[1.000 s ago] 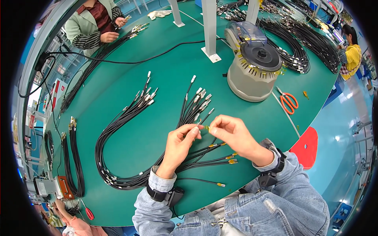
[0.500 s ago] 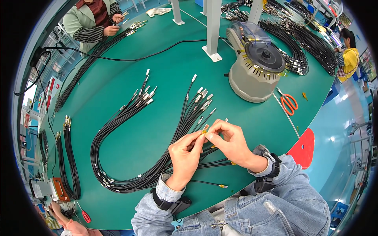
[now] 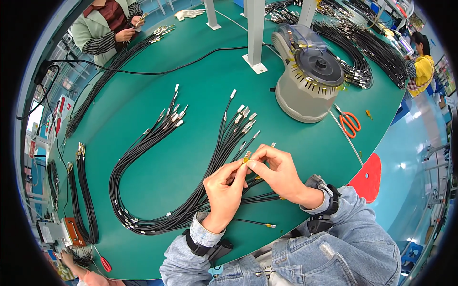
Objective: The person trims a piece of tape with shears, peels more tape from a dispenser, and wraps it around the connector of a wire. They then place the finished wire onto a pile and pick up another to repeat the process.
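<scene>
Between my two hands is the end of a black cable, a small metal connector [image 3: 247, 155] with yellow see-through tape at its base. My left hand [image 3: 223, 187] pinches it from the left, thumb and forefinger together. From the right, my right hand [image 3: 276, 171] presses thumb and forefinger against the taped part. A bundle of black cables [image 3: 116, 190] curves in a U on the green table, silver connectors at its far ends. Several cable ends pass under my hands. A separate cable end with yellow tape [image 3: 270, 225] lies near the table's front edge.
A round grey tape dispenser [image 3: 307, 90] stands at the back right, beside a metal post [image 3: 255, 38]. Orange-handled scissors [image 3: 349, 125] lie right of it. Smaller cable bundles [image 3: 86, 200] lie at left. Co-workers sit at the far left [image 3: 107, 28] and far right [image 3: 422, 69].
My hands stay nearly in place, still pinching the taped connector, which sits slightly more upright. The whole view has shifted a little. The far-left co-worker's hands have moved slightly.
</scene>
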Action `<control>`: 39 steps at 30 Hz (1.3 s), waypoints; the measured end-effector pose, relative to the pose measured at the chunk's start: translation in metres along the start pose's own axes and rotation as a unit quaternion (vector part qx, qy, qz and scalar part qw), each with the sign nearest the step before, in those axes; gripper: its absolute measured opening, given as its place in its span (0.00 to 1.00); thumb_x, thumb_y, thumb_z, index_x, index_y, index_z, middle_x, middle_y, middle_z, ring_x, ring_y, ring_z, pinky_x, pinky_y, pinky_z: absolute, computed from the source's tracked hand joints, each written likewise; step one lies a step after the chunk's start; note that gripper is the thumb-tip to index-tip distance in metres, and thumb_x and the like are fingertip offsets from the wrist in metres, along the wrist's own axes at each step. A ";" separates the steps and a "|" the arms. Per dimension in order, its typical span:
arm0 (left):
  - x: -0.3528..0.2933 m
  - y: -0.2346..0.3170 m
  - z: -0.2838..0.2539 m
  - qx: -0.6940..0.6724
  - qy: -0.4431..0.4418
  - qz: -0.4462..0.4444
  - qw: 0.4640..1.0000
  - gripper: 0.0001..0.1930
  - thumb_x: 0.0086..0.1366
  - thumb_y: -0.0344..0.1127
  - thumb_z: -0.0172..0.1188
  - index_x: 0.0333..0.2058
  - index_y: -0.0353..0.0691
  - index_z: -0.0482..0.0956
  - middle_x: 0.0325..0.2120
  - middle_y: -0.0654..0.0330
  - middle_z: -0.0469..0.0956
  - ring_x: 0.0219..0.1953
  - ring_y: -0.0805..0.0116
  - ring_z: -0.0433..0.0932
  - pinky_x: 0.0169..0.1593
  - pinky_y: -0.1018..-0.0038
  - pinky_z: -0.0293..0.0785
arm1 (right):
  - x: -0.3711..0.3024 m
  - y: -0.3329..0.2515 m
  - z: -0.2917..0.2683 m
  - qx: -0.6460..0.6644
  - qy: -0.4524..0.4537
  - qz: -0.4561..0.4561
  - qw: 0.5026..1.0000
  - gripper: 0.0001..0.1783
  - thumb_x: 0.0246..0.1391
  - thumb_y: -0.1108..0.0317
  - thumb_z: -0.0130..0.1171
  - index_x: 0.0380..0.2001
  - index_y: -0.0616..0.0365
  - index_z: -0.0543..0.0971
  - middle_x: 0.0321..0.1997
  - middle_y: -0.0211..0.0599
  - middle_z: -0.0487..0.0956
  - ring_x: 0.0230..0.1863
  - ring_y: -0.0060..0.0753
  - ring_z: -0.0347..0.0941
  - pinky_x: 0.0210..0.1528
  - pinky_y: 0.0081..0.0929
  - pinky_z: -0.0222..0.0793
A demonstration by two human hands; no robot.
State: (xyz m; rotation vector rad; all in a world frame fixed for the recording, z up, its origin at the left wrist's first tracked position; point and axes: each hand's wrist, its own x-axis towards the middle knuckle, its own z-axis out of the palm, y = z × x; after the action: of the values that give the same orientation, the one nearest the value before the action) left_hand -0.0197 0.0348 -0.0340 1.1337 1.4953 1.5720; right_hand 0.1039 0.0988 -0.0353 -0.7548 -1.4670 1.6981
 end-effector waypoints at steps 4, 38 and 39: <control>-0.001 -0.002 0.000 -0.008 -0.001 -0.007 1.000 0.07 0.58 0.25 0.57 0.36 0.30 0.77 0.23 0.59 0.78 0.17 0.82 0.70 0.19 0.87 0.65 | 0.000 -0.002 0.000 0.010 -0.003 0.007 1.000 0.04 0.53 0.75 0.52 0.28 0.66 0.73 0.30 0.34 0.72 0.34 0.24 0.70 0.39 0.21 0.67; -0.001 0.002 -0.002 -0.148 -0.022 -0.158 0.976 0.11 0.60 0.25 0.54 0.42 0.30 0.74 0.24 0.63 0.76 0.18 0.86 0.65 0.20 0.88 0.60 | -0.001 0.001 0.000 0.009 -0.002 0.035 0.999 0.06 0.53 0.73 0.54 0.28 0.66 0.74 0.30 0.32 0.73 0.34 0.21 0.69 0.39 0.20 0.67; -0.001 0.001 -0.001 -0.147 -0.022 -0.158 0.976 0.11 0.60 0.25 0.54 0.42 0.30 0.74 0.24 0.63 0.76 0.18 0.86 0.65 0.20 0.88 0.60 | -0.001 0.000 0.000 0.008 -0.004 0.031 0.999 0.06 0.53 0.73 0.53 0.28 0.66 0.74 0.30 0.32 0.73 0.34 0.21 0.69 0.39 0.20 0.67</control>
State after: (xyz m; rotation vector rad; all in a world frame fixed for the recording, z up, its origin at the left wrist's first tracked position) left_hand -0.0205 0.0331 -0.0326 0.7187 1.2869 1.4759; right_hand 0.1046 0.0976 -0.0358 -0.7920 -1.4473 1.7591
